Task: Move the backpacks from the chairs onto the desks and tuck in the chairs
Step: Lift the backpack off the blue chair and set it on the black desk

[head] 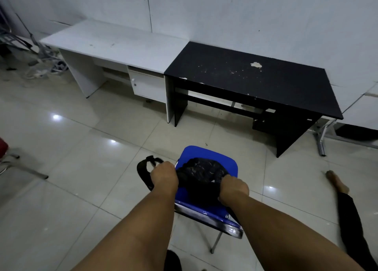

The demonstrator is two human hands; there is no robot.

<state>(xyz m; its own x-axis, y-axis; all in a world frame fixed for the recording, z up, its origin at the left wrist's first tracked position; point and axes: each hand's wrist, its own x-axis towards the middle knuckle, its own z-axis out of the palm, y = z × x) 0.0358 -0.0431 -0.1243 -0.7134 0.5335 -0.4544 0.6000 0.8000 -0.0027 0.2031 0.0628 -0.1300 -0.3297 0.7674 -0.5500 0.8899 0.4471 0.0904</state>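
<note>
A black backpack [201, 173] lies on the seat of a blue chair [206, 153] that stands on the tiled floor in front of the desks. My left hand [164, 175] grips the backpack at its left side, where a black strap [143, 173] loops out over the chair's edge. On the bag's right side my right hand [233, 190] grips the fabric. Ahead, against the wall, a white desk [114, 43] stands to the left of a black desk [255, 80]; both tops are bare.
A red chair [4, 148] with metal legs shows at the left edge. Cables and metal frames [36, 62] clutter the floor at the far left. Another person's foot [337, 182] and dark trouser leg lie on the floor to the right. A metal stand [322, 139] is beside the black desk.
</note>
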